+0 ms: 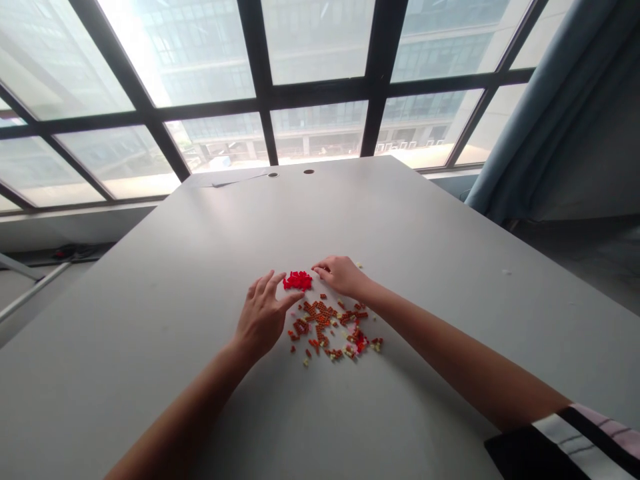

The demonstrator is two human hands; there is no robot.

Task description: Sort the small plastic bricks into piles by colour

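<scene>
A small heap of red toy building bricks [298, 281] lies on the white table. Curved along its left side is my left hand [263, 310], with fingers and thumb apart and nothing held between them. Just right of the heap, my right hand [339, 275] is closed in a pinch; whatever its fingertips hold, if anything, is too small to make out. Nearer to me spreads a loose scatter of brown and orange bricks [320, 316]. Pale yellow and pink pieces are mixed in, and a few red bricks [360, 343] show at its right end.
The white table [430, 247] reaches away to large dark-framed windows [315, 93]. Two round cable holes [309, 171] sit near its far edge. A blue-grey curtain [540, 120] hangs at the right. Beyond the table's left edge there is a pale metal bar [35, 291].
</scene>
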